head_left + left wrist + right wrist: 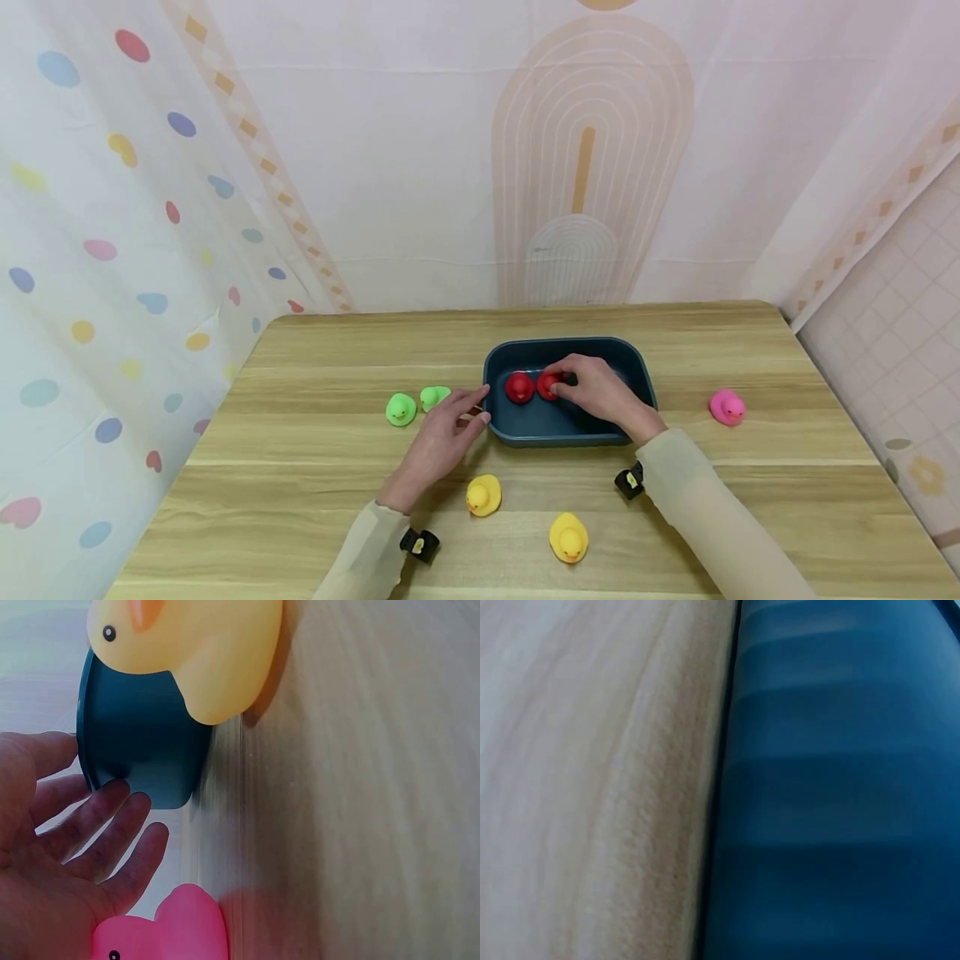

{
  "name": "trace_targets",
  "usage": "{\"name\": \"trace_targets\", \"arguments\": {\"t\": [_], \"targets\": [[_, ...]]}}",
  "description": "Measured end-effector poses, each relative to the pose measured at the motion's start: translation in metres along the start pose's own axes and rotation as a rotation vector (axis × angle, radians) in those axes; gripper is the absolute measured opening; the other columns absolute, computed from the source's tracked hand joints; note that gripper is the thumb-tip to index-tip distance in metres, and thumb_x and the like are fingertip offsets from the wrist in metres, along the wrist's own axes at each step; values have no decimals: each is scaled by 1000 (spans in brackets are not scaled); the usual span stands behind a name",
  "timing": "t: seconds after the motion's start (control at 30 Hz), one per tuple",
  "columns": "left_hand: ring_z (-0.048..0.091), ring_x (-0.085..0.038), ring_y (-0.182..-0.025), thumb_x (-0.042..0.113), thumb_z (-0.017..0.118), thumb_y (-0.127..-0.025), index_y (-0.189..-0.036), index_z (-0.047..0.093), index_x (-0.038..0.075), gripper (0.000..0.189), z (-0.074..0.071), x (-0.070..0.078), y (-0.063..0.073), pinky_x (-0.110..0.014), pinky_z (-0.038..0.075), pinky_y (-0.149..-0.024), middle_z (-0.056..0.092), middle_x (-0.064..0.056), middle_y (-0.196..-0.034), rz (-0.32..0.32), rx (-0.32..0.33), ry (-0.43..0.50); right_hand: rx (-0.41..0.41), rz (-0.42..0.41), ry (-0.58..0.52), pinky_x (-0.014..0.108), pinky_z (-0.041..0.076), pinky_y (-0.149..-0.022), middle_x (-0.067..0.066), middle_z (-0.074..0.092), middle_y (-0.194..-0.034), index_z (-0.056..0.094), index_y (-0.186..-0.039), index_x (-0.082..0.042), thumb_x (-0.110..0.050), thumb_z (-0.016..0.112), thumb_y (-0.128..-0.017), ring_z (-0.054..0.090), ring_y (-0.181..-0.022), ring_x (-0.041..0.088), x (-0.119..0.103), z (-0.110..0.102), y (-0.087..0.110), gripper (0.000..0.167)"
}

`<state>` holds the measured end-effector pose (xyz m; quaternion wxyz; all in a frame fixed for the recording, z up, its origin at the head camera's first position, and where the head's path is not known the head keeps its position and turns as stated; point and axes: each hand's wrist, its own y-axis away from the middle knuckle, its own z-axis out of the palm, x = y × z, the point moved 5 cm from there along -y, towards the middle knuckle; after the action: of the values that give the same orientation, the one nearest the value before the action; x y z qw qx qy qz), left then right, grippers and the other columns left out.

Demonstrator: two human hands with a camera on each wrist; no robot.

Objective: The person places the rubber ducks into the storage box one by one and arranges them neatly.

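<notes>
A dark blue tray [570,428] stands on the table with two red rubber ducks inside. My right hand [596,390] reaches over its near right side and pinches the right-hand red duck [547,384], while the other red duck [520,387] sits just left of it. At the tray's left end, the extended fingers of my left hand [444,442] touch the rim. In the left wrist view those fingers are spread against the tray wall [139,735]. The right wrist view is filled by the tray's outer side [832,795], so the right hand is hidden there.
Two green ducks, one [401,409] fully seen and one [433,397] partly behind the left hand, lie left. Yellow ducks [483,495] [569,538] sit in front. A pink duck [727,407] lies right; a pink duck [165,930] also shows in the left wrist view.
</notes>
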<state>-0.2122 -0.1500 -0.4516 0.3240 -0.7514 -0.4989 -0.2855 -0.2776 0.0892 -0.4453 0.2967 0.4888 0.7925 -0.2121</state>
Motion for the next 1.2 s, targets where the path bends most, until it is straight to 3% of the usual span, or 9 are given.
{"name": "trace_targets", "arguments": {"t": [0.37, 0.63, 1.2], "targets": [[67, -22, -110, 15, 66, -103, -145, 59, 2, 45, 1, -2, 0, -33, 60, -92, 65, -12, -130, -8, -11, 9, 11, -31, 23, 44, 56, -94, 9, 69, -120, 70, -131, -5, -15, 74, -98, 62, -103, 23, -2, -1, 5, 35], [67, -22, -110, 15, 66, -103, -145, 59, 2, 44, 0, -2, 0, -34, 60, -92, 65, -11, -130, -7, -4, 12, 65, -65, 49, 51, 51, -105, 11, 68, -130, 70, -131, -6, -19, 72, -100, 62, -121, 29, -7, -8, 19, 34], [67, -21, -109, 14, 66, -103, -145, 60, 3, 44, -3, -5, 3, -34, 60, -92, 65, -8, -129, -11, 6, 0, 224, -140, 71, 52, 54, -100, 9, 68, -129, 73, -128, -9, -25, 68, -103, 63, -120, 30, -18, -17, 52, 30]]}}
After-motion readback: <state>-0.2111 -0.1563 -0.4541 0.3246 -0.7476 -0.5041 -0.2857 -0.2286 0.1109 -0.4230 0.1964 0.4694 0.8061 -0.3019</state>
